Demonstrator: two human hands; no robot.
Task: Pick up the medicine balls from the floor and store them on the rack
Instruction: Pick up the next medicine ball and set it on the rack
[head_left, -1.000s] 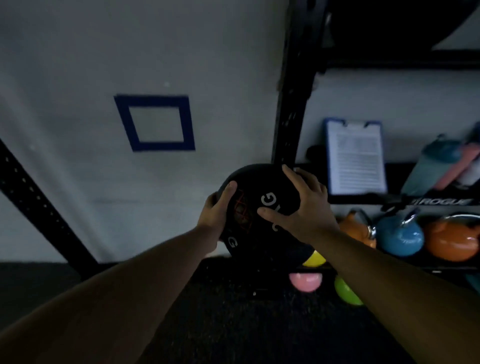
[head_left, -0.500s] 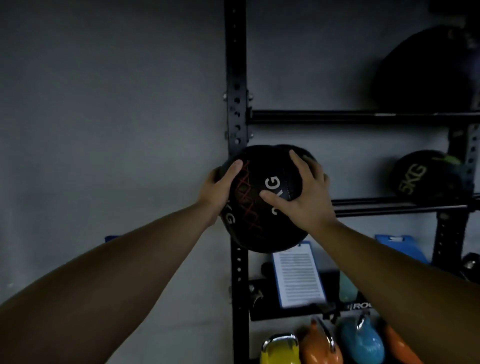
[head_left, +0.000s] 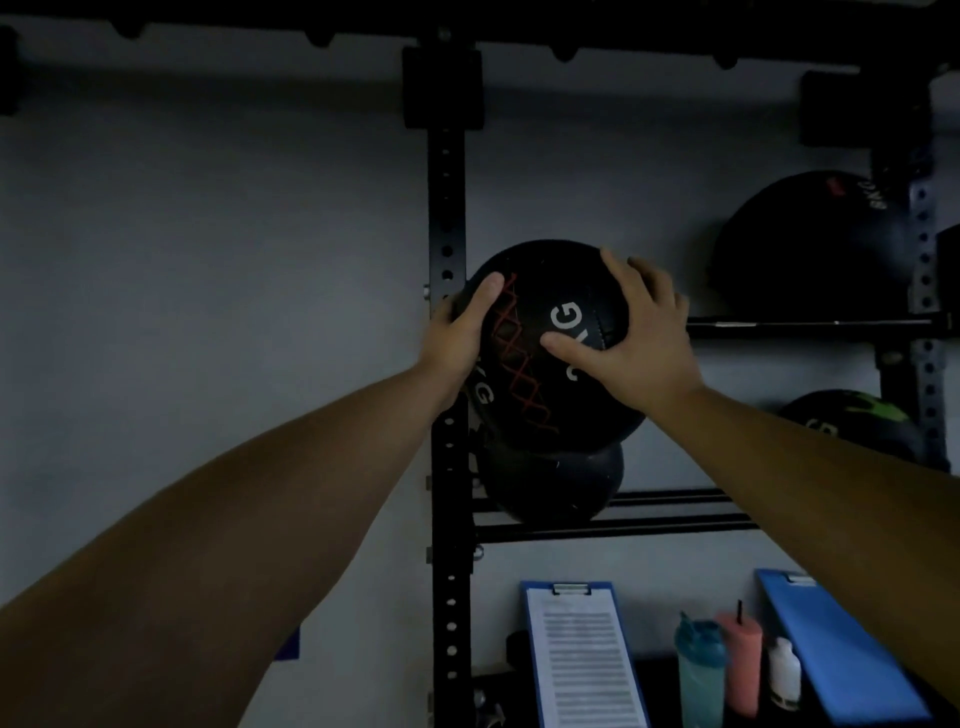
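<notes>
A black medicine ball (head_left: 545, 291) with red stitching and white "KG" lettering is held up in front of the black rack upright (head_left: 447, 208). My left hand (head_left: 460, 338) grips its left side and my right hand (head_left: 639, 338) presses on its right front. Directly under it another dark medicine ball (head_left: 556, 488) rests on the rack's two rails (head_left: 675, 519). A large black ball (head_left: 810, 249) sits on the upper right rail, and a ball with green marking (head_left: 857, 421) lies lower right.
A grey wall fills the left. Below the rails stand a clipboard with paper (head_left: 582, 660), a blue clipboard (head_left: 841, 649), a teal bottle (head_left: 701, 670), a pink bottle (head_left: 740, 660) and a small white bottle (head_left: 784, 675). A dark crossbeam (head_left: 623, 36) runs overhead.
Both hands have lifted the ball from near floor height up past the lower shelves to the upper rack level; the view has tilted upward, and the kettlebells have dropped out of sight.
</notes>
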